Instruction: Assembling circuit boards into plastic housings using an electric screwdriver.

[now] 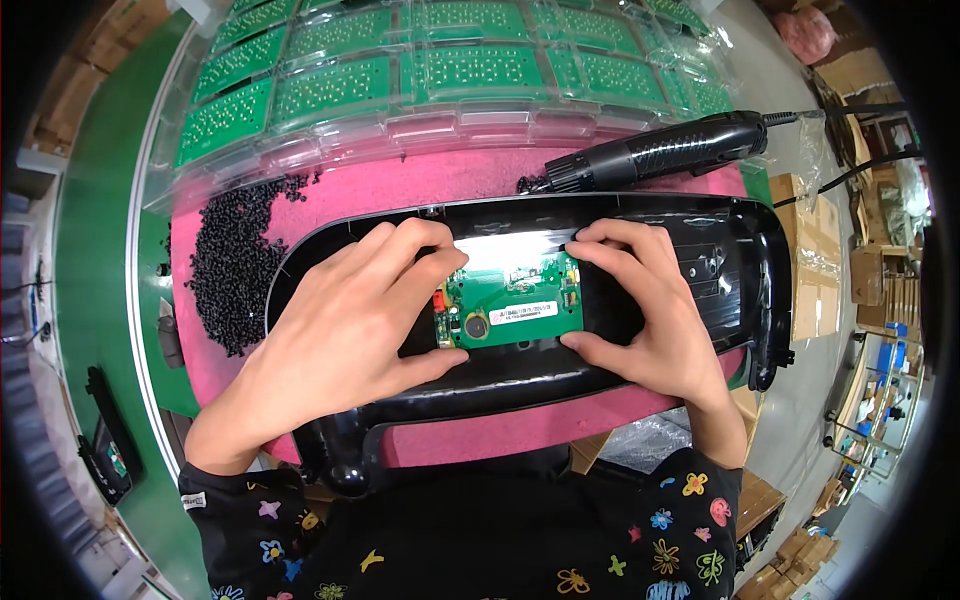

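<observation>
A green circuit board (520, 278) with small components, a round coin-like part and a white label lies over the middle of a long black plastic housing (715, 262). My left hand (350, 315) grips the board's left edge, thumb at the lower corner and fingertips at the upper one. On the opposite edge, my right hand (655, 310) pinches it the same way between thumb and fingers. Whether the board rests fully on the housing, I cannot tell. The housing sits open side up on a pink mat (450, 440), its rounded arm ends toward me.
Clear plastic trays (400, 125) full of green boards stand behind the mat. A black electric screwdriver (660, 150) lies between them and the housing, its cable running right. Small black screws (235, 265) are heaped at the left. Cardboard (812, 255) stands at the right.
</observation>
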